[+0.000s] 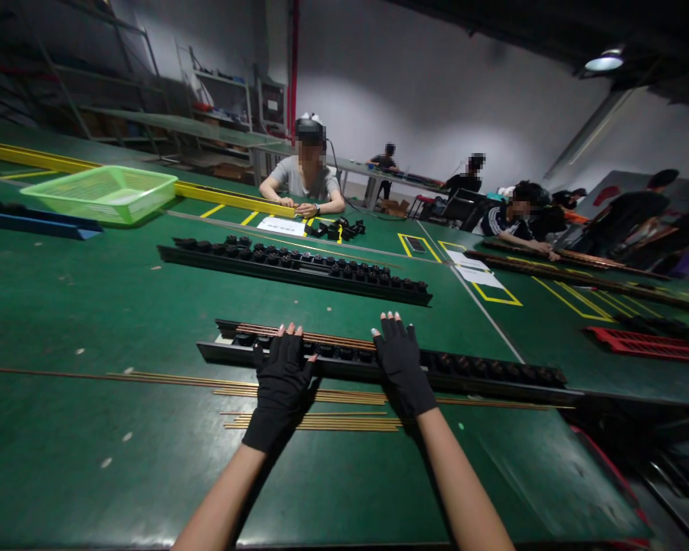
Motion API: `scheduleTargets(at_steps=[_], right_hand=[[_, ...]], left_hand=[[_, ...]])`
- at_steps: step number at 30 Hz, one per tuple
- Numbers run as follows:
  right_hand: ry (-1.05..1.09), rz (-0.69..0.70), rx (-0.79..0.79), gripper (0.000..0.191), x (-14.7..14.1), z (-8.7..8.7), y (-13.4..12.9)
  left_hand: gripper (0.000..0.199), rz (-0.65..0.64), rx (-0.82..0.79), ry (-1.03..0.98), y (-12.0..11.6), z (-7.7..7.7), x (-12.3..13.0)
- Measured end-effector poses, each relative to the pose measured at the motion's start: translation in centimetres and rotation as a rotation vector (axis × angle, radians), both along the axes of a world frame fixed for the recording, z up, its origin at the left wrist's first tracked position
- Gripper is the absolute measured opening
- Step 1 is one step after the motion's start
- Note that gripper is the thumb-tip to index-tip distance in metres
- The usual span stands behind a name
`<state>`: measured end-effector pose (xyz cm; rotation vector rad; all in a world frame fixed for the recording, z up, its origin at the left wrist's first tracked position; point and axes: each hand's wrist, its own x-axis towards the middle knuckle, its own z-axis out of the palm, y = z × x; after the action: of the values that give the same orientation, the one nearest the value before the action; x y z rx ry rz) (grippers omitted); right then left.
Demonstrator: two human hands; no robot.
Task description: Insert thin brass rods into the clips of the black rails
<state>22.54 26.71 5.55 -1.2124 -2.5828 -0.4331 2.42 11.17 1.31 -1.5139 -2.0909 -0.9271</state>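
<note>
Both hands wear black fingerless gloves. My left hand [281, 379] lies over the left part of a long black channel [344, 370], palm down with its fingers stretched forward. Several thin copper-coloured rods [338, 339] run along the channel, above a row of black block-like parts [488, 369]. The left fingertips touch or hover just over these rods. Further right, my right hand [403, 363] is flat with spread fingers, across the channel at the rods' right end. Between me and the channel, several brass-coloured rods [344, 422] lie on the table, partly hidden by my hands.
A second black channel [298, 272] with black parts lies beyond. Farther back are a green basket [115, 195], a yellow channel [230, 197], loose black parts [338, 228] and paper sheets [476, 269]. A red rack [648, 343] lies right. A person [304, 176] works across the green table [149, 467].
</note>
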Motion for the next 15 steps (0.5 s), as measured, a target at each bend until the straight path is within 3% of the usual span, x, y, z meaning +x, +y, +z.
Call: scheduleTargets(at_steps=[5, 15], right_hand=[[-0.119, -0.001, -0.115, 0.043, -0.1, -0.1, -0.6], [-0.150, -0.028, -0.212, 0.045, -0.5, 2.1, -1.7]], left_hand=[[0.065, -0.002, -0.022, 0.019, -0.2, 0.1, 0.1], [0.064, 0.014, -0.060, 0.001, 0.0, 0.0, 0.3]])
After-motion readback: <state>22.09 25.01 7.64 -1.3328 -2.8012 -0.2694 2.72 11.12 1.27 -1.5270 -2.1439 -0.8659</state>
